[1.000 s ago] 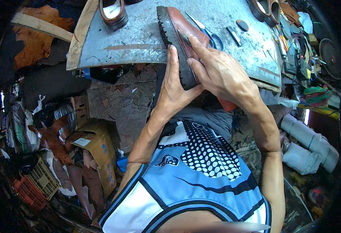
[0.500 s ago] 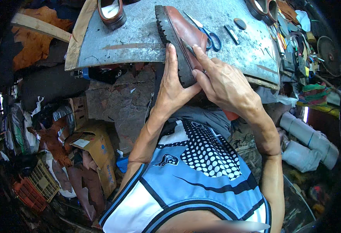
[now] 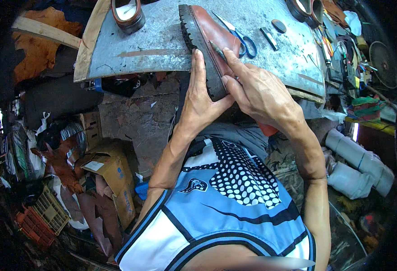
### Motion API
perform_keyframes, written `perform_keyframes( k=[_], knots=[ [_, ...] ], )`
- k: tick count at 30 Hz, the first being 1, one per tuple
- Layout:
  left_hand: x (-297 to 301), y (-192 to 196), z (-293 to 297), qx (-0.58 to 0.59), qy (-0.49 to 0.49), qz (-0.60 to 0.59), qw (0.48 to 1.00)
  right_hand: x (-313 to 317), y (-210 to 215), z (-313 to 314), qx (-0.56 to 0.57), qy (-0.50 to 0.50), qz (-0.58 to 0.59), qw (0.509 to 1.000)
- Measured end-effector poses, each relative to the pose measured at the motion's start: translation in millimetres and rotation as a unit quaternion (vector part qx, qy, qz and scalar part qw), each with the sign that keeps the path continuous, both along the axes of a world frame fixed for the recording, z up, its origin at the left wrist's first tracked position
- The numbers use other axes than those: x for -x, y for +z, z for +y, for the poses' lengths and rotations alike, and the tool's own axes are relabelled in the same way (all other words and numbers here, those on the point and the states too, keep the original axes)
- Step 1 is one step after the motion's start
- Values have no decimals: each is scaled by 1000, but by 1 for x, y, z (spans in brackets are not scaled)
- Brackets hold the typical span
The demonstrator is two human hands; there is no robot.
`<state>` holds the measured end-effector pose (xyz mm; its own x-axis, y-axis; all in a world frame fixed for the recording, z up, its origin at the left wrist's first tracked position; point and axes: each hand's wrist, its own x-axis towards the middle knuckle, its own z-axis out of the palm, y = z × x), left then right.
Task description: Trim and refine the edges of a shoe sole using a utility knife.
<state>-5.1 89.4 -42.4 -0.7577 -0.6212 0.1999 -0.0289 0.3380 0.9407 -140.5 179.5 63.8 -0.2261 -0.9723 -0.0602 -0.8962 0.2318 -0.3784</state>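
A brown leather shoe with a black lugged sole lies on its side at the table's near edge. My left hand braces it, fingers straight along the sole and thumb reaching across toward the upper. In my right hand is a slim pointed tool, its kind unclear; the tip lies against the upper close to the sole seam, and the index finger presses along it. My right hand hides the rest of the tool and the near end of the shoe. Blue-handled scissors lie just right of the shoe.
The metal-topped table also bears another brown shoe, a dark oval piece and a small dark bar. Tools crowd its right side. A cardboard box and plastic crates stand at lower left. An orange-red thing shows below my right hand.
The tool's tip has shifted slightly along the upper, away from me, with my right hand. My left hand keeps its place on the sole.
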Motion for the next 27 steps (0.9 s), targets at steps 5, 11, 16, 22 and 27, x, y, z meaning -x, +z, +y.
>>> perform_keyframes(
  k=[5, 11, 16, 22, 27],
  knots=[
    [-2, 0, 0, 18, 1, 2, 1000, 0, -1, -1, -3, 7, -1, 1000],
    [-2, -2, 0, -17, 1, -8, 1000, -3, 0, 0, -21, 17, -4, 1000],
    [-1, 3, 0, 0, 4, -4, 1000, -1, -8, 5, 30, -5, -16, 999],
    [-3, 2, 1, -32, 11, 2, 999, 5, -9, -2, 42, -2, -30, 999],
    [-3, 2, 3, -49, 20, 4, 999, 2, -3, -4, 3, -1, -12, 1000]
  ],
)
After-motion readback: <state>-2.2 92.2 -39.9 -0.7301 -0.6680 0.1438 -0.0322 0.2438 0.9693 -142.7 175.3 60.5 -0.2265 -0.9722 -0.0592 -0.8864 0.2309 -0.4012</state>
